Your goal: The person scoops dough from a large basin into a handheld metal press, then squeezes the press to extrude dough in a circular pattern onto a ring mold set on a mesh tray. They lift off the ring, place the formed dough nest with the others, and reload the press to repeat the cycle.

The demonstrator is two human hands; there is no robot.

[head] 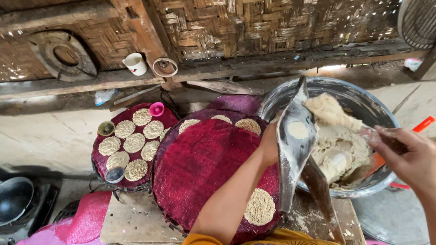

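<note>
Centre-right: left hand (269,145) grips metal paddle (295,143); right hand (410,154) clasps dough-laden scraper (368,133) over basin (364,103); spread thin, evenly.

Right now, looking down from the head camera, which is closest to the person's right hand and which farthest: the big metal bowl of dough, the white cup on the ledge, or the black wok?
1. Metal bowl, just left of the right hand.
2. White cup, up on the back ledge.
3. Black wok, far left.

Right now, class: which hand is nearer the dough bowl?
Right. The right hand is over the bowl, holding a tool in the dough; the left hand is beside its rim.
</note>
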